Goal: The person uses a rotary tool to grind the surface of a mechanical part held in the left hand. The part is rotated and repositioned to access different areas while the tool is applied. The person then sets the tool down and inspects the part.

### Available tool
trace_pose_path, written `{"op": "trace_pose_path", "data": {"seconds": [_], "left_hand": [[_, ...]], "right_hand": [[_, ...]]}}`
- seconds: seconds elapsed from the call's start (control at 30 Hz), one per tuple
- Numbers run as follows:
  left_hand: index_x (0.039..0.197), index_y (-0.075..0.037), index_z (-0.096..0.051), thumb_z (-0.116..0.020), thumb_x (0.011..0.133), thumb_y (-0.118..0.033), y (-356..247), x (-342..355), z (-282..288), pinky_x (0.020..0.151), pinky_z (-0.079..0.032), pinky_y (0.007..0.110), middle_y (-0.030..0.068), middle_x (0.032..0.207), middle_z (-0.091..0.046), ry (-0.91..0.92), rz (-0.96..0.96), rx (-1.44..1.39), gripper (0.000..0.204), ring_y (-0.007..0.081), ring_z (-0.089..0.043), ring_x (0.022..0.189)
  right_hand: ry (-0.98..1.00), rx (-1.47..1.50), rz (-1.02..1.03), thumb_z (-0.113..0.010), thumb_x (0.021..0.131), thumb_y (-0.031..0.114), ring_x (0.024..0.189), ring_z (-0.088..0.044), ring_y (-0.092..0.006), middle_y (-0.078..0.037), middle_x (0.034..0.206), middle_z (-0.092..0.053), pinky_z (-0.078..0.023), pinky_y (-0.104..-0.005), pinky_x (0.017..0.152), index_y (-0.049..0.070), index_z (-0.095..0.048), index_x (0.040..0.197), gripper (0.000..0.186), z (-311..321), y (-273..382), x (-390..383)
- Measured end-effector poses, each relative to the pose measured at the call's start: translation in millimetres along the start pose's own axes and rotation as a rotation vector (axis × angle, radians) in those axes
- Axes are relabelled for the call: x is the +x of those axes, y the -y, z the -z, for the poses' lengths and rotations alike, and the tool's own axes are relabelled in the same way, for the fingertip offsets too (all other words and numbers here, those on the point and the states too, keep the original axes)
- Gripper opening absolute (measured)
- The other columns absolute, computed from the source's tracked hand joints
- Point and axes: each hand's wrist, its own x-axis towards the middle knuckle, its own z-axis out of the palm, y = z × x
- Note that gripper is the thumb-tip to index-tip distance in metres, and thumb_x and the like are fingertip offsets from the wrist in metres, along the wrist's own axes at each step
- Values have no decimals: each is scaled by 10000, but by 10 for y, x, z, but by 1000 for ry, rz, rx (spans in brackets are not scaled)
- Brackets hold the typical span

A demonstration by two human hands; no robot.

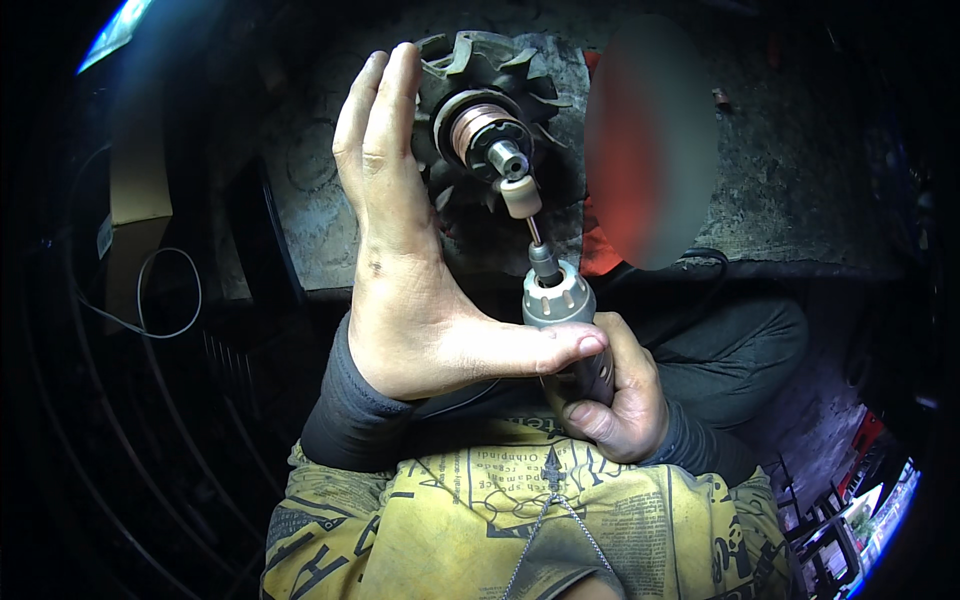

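An alternator rotor [482, 128] with a dark fan, copper-coloured slip rings and a steel shaft end lies at the upper middle. My left hand [400, 270] is open, its long fingers stretched along the rotor's left side. Its thumb reaches right and lies across the body of a grey rotary tool [560, 305]. My right hand [625, 400] is wrapped round the lower part of that tool. A pale cylindrical grinding bit [521, 197] sits on the tool's thin shank, right at the shaft end. Whether it touches the metal, I cannot tell.
The rotor is over a worn grey work surface [780, 220], with a red cloth [602, 245] to its right, partly behind a blurred patch. Cardboard [140, 180] and a looped thin cable [200, 290] are at the left. A dark cord [712, 255] runs near the surface's front edge.
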Motion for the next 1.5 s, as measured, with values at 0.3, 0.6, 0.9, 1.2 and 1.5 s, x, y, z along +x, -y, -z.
{"op": "trace_pose_path", "data": {"seconds": [0.3,0.6,0.9,1.2,1.5], "left_hand": [[1608,8,-102,-1047,419,-409,-2,8,9,1106,-466,419,181,1501,-363,26,9,-31,1576,292,-516,1311],[1609,-1,-110,-1045,446,-364,-6,-4,-16,1103,-470,420,180,1454,-425,-11,41,-101,1536,288,-531,1297],[1607,1,-107,-1044,454,-371,-1,1,-30,1108,-465,427,187,1430,-453,-18,31,-123,1531,289,-527,1304],[1603,9,-116,-1038,464,-378,-11,10,-7,1122,-452,433,191,1453,-426,-7,8,-71,1516,293,-511,1319],[1600,21,-130,-1040,450,-390,-35,12,33,1129,-441,431,187,1488,-390,6,16,-19,1524,293,-501,1328]], "right_hand": [[14,42,15,-815,824,210,857,-718,-211,-124,971,-698,-555,-328,779,-40,-476,1272,615,1,12,13],[12,137,-85,-803,842,226,848,-718,-209,-127,962,-702,-556,-327,773,-48,-469,1270,607,-28,-2,-15],[5,39,-16,-813,836,246,813,-708,-209,-125,943,-693,-554,-327,752,-41,-480,1264,614,2,21,12],[-12,11,12,-821,824,227,805,-697,-197,-123,939,-681,-549,-323,735,-33,-494,1260,604,-5,11,11],[11,47,-32,-823,818,212,826,-701,-203,-122,951,-685,-547,-320,756,-30,-486,1268,612,-12,22,-2]]}}
